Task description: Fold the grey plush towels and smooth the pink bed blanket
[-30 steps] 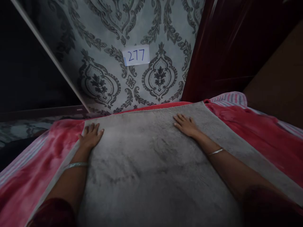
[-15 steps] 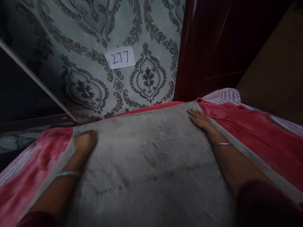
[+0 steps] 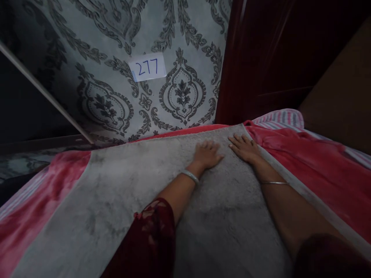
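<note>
A grey plush blanket (image 3: 139, 170) lies spread out flat, with faint creases and darker patches across its pile. My left hand (image 3: 207, 154) is on its upper middle, palm down with fingers spread and slightly blurred. Close to the blanket's far right corner, my right hand (image 3: 245, 148) rests flat, its fingers apart. Neither hand grips anything. Beneath the grey blanket, a red blanket (image 3: 313, 166) shows along the right, the left and the far edge.
A patterned wall (image 3: 182, 96) rises behind the far edge, with a paper marked 277 (image 3: 149, 67) on it. Dark red wooden panelling (image 3: 261, 65) stands at the right. Striped cloth (image 3: 285, 117) shows beyond the red blanket. A pale slanting edge (image 3: 46, 94) crosses the left side.
My left hand has moved from the blanket's far left corner rightward to near my right hand, and its fingers have gone from curled to spread. My right hand stays almost in place.
</note>
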`<state>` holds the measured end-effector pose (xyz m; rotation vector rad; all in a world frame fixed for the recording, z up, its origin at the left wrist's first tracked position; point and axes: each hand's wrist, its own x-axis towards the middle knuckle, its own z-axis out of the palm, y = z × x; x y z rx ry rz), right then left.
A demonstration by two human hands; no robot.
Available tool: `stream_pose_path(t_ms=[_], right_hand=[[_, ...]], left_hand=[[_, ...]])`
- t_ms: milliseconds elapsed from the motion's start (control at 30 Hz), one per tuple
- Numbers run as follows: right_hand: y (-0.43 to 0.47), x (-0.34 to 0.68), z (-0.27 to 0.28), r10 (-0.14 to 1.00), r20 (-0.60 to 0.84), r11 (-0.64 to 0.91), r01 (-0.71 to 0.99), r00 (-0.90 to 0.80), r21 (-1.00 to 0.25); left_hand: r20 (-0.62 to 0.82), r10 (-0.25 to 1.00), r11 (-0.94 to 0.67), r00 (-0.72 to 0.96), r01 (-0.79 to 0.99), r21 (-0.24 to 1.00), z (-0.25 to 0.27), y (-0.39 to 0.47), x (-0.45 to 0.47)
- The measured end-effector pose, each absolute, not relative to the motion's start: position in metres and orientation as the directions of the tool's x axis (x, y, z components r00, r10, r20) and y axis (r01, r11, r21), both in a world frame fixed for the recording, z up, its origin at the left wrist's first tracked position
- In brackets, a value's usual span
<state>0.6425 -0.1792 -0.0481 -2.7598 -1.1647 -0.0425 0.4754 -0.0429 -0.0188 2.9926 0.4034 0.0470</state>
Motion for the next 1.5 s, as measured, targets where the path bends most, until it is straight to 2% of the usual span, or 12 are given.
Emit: stream_pose_path(t_ms=[100,233,300,367,567,767,933,1133,1300,1400,1500], right_hand=[[-0.179,0.645,-0.051,0.710,0.082,-0.688,0.713,0.700,-0.131],[-0.177,0.650,-0.058,0.721,0.112,-0.669,0.729,0.684,-0.146],[-0.177,0.654,-0.061,0.725,0.129,-0.660,0.736,0.677,-0.151],[-0.177,0.657,-0.064,0.722,0.137,-0.661,0.735,0.678,-0.153],[-0.177,0.655,-0.061,0.736,0.139,-0.651,0.749,0.662,-0.120],[-0.171,0.661,-0.047,0.843,0.105,-0.523,0.849,0.528,-0.073],[-0.165,0.687,-0.044,0.770,0.050,-0.629,0.769,0.637,-0.112],[-0.163,0.696,-0.048,0.766,0.085,-0.626,0.769,0.637,-0.130],[-0.158,0.662,-0.033,0.721,-0.006,-0.688,0.716,0.693,-0.120],[-0.165,0.605,-0.028,0.824,-0.028,-0.562,0.811,0.566,-0.164],[-0.190,0.521,-0.027,0.967,-0.002,-0.251,0.944,0.257,-0.213]], left_hand=[[-0.002,0.444,-0.894,0.896,0.443,0.070,-0.013,0.024,0.422],[-0.009,0.724,-0.690,0.690,0.723,-0.035,-0.001,0.119,0.304],[0.035,0.811,-0.581,0.584,0.811,-0.072,0.003,0.156,0.242],[0.048,0.870,-0.487,0.490,0.871,-0.059,0.006,0.182,0.190],[0.031,0.927,-0.375,0.374,0.926,0.052,0.009,0.212,0.134],[0.040,0.924,-0.381,0.380,0.924,0.034,0.005,0.220,0.135],[0.031,0.920,-0.392,0.390,0.918,0.059,0.001,0.228,0.133],[0.043,0.923,-0.384,0.382,0.922,0.056,0.002,0.224,0.136],[0.040,0.921,-0.390,0.388,0.919,0.063,0.009,0.209,0.141],[0.026,0.923,-0.384,0.383,0.920,0.074,0.014,0.206,0.142],[-0.039,0.918,-0.391,0.395,0.917,0.080,0.022,0.211,0.139]])
